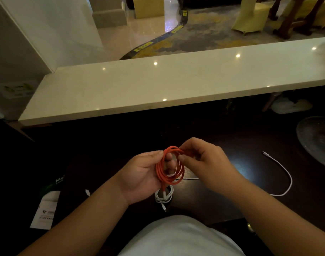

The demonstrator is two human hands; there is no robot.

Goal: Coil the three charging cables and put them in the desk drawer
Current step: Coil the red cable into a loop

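Above the dark desk (222, 137), just in front of the person's white shirt (180, 237), an orange cable (170, 169) is held as a coil of several loops. The coil is gripped by the left hand (141, 174), fingers curled through it, while its upper arc is pinched by the right hand (204, 159) between thumb and fingertips. The step in hand is judged to be the winding of the orange cable, seemingly near its end, since a white-tipped end hangs short below the coil. Directly beneath the coil, on the desk, a white coiled cable (164, 197) is seen, apparently already wound. To the right of the coil, well apart, a loose white cable (283, 170) lies uncoiled in a curve. The next move is judged to call for tucking the free end so that the loops hold, then setting the coil down and taking up the loose cable. No drawer can be made out; the desk front is lost in shadow. A small white plug (87, 192) left of the coil cannot be assigned to any cable. Papers (47, 209) further left are partly cut off by darkness.
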